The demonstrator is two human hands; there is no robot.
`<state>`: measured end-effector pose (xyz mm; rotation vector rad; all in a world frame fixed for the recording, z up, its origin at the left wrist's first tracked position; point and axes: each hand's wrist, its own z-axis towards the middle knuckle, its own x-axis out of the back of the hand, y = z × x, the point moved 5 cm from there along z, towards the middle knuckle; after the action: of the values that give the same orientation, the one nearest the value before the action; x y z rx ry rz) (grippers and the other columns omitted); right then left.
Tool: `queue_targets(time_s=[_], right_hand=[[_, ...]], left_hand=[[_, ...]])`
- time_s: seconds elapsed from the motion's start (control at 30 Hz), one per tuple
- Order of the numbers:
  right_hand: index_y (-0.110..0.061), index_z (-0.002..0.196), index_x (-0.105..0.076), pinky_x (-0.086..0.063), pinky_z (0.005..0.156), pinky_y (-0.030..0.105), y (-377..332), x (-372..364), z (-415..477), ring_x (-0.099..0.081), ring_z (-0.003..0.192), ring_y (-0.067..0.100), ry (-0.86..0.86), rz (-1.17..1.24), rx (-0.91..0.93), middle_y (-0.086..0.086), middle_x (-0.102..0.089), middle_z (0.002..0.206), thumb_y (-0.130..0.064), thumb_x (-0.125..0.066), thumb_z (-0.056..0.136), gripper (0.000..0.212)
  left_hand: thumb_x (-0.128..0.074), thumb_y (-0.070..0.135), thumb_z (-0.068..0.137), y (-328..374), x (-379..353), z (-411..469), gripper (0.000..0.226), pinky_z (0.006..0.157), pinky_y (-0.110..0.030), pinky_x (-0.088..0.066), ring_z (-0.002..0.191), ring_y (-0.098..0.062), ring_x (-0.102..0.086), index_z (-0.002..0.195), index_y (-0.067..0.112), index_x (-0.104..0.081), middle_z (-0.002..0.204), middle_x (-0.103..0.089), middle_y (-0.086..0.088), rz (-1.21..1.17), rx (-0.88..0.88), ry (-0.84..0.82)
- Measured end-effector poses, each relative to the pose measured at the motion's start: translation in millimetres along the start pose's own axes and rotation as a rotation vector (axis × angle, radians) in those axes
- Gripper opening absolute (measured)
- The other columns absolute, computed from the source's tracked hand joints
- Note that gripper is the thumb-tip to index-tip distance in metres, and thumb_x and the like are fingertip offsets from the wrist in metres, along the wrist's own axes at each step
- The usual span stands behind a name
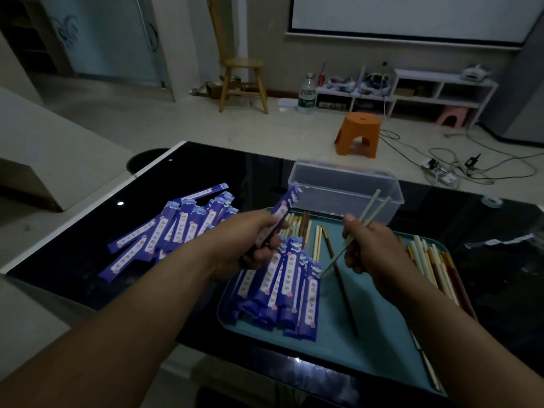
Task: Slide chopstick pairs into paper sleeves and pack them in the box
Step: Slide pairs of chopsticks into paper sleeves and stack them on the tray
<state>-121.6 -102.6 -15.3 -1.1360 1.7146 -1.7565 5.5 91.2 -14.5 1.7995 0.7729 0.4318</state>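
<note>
Over teal tray (pixel 368 343) on worktop (pixel 206 172): left hand (pixel 253 240) gripped one purple sleeve (pixel 287 204); right hand (pixel 368 245) pinched pale chopstick pair (pixel 374 206); clear box (pixel 338 187) behind tray.

A home living room: wooden chair (pixel 240 66), projector screen (pixel 412 16), low shelf (pixel 435 89), plastic stools (pixel 359 134).
</note>
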Motion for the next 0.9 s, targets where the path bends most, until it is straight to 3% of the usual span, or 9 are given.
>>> queue_targets(time_s=[0.07, 0.13, 0.3, 0.47, 0.6, 0.7, 0.8, 0.9], right_hand=[[-0.008, 0.090, -0.060, -0.041, 0.049, 0.029, 1, 5, 1, -0.055, 0.052, 0.018, 0.014, 0.023, -0.007, 0.004, -0.057, 0.057, -0.041, -0.052, 0.107, 0.038], [-0.009, 0.092, -0.061, -0.042, 0.049, 0.028, 0, 7, 2, -0.057, 0.053, 0.018, 0.016, 0.033, 0.002, 0.005, -0.058, 0.060, -0.041, -0.052, 0.107, 0.037], [-0.010, 0.095, -0.065, -0.041, 0.050, 0.028, 4, 10, 2, -0.057, 0.051, 0.016, -0.025, 0.001, 0.013, 0.002, -0.058, 0.054, -0.041, -0.050, 0.108, 0.036], [-0.006, 0.091, -0.066, -0.041, 0.049, 0.028, 5, 7, -1, -0.057, 0.051, 0.017, -0.070, -0.002, 0.011, 0.005, -0.059, 0.056, -0.035, -0.054, 0.107, 0.035], [-0.006, 0.088, -0.067, -0.042, 0.051, 0.031, 5, -10, -6, -0.060, 0.056, 0.023, -0.202, -0.095, 0.082, 0.021, -0.063, 0.068, -0.038, -0.056, 0.106, 0.038], [-0.007, 0.092, -0.065, -0.045, 0.054, 0.031, -1, -2, -5, -0.061, 0.060, 0.022, -0.136, -0.116, 0.115, 0.011, -0.063, 0.067, -0.040, -0.052, 0.107, 0.038], [-0.008, 0.095, -0.061, -0.047, 0.055, 0.030, -3, 23, 2, -0.061, 0.067, 0.023, -0.022, 0.120, 0.054, 0.007, -0.060, 0.072, -0.038, -0.052, 0.107, 0.033], [-0.009, 0.098, -0.060, -0.051, 0.055, 0.027, -7, 27, 2, -0.062, 0.067, 0.020, -0.119, 0.401, 0.006, 0.005, -0.060, 0.072, -0.037, -0.054, 0.106, 0.029]], left_hand=[[-0.041, 0.047, 0.109, -8, -20, -2, 0.047, 0.042, -0.021, -0.018, 0.047, -0.012, -0.030, 0.116, 0.008, -0.067, 0.070, -0.049, -0.003, -0.044, 0.046, -0.102], [-0.039, 0.052, 0.108, -13, -36, -3, 0.054, 0.044, -0.023, -0.017, 0.048, -0.013, -0.030, 0.119, 0.007, -0.068, 0.069, -0.047, -0.002, -0.023, 0.071, -0.173], [-0.037, 0.045, 0.111, -23, -58, -5, 0.050, 0.053, -0.029, -0.037, 0.054, -0.020, -0.047, 0.115, 0.006, -0.069, 0.069, -0.053, -0.007, 0.042, 0.152, -0.279], [-0.041, 0.022, 0.108, -24, -63, -6, 0.032, 0.060, -0.036, -0.048, 0.060, -0.027, -0.061, 0.118, 0.001, -0.062, 0.075, -0.061, -0.013, 0.044, 0.147, -0.291], [-0.051, 0.018, 0.107, -20, -72, -9, 0.015, 0.054, -0.033, -0.042, 0.052, -0.022, -0.053, 0.099, 0.007, -0.058, 0.066, -0.053, -0.007, 0.128, 0.024, -0.225], [-0.055, 0.032, 0.107, -20, -71, -8, 0.034, 0.056, -0.034, -0.041, 0.048, -0.019, -0.049, 0.079, 0.014, -0.048, 0.059, -0.045, -0.003, 0.271, -0.045, -0.193], [-0.063, 0.035, 0.103, -22, -70, -13, 0.036, 0.057, -0.034, -0.044, 0.049, -0.021, -0.050, 0.079, 0.011, -0.049, 0.059, -0.044, -0.006, 0.296, -0.054, -0.264], [-0.068, 0.028, 0.100, -22, -75, -17, 0.035, 0.053, -0.033, -0.045, 0.047, -0.021, -0.051, 0.072, 0.013, -0.053, 0.057, -0.047, -0.007, 0.299, -0.053, -0.326]])
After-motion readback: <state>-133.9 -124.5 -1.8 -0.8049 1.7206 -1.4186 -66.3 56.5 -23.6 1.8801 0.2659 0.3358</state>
